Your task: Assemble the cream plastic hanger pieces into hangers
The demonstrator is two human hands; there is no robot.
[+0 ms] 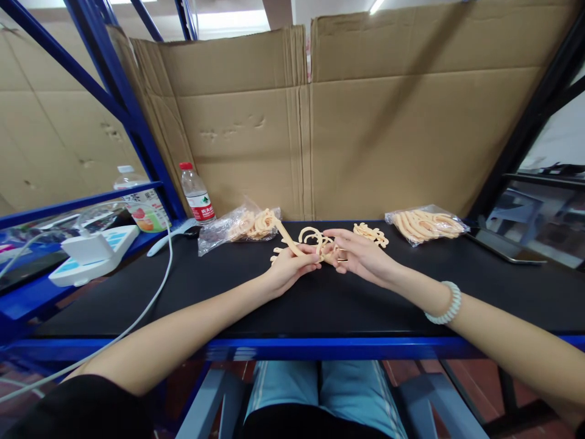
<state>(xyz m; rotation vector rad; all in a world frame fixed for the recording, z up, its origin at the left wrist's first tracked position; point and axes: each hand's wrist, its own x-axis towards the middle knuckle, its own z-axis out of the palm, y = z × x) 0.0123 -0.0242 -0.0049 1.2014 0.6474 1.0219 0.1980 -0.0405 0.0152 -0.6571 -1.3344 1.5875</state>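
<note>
Over the black table top (219,311), my left hand (292,268) pinches a flat beige strip (287,239) between thumb and fingers. The strip slants up and to the left out of the grip. Close against it, my right hand (365,257) has its fingers bent around the edge of a curled beige piece (311,234); its index finger reaches over the top. Where the two pieces meet is partly hidden by the fingers. More beige pieces lie behind the hands, among them a small pile of scalloped ones (371,233).
Clear bags of beige pieces lie at back left (253,224) and back right (427,224). A red-capped water bottle (197,194), a pale-handled tool (172,236), a white power strip (95,256) and its cable (158,292) are leftward. Cardboard (393,140) walls the back.
</note>
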